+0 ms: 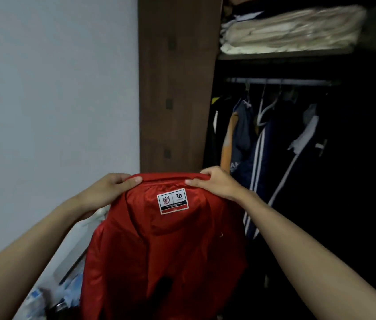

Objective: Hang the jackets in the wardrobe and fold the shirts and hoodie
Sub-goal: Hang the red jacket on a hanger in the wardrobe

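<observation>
- Both forearms enter from the bottom corners; left hand [110, 188] and right hand [214, 183] each pinch the collar of the red jacket [166, 250], held up before the wardrobe [177, 88].
- Jacket hem is cut off below; white neck label [172, 201] faces the camera.
- Rail [279, 81] carries dark hung garments [275, 146], dim and hard to separate.
- Shelf above holds folded cream linen [291, 31].

The red jacket [164, 250] runs off the bottom edge at 6 o'clock, hem and sleeves unseen. Small print on its white label [172, 201] is too blurred to read. At 3 o'clock the wardrobe interior [355, 181] sinks into darkness. The clutter [50, 299] at 7 o'clock is blurred beyond telling.
</observation>
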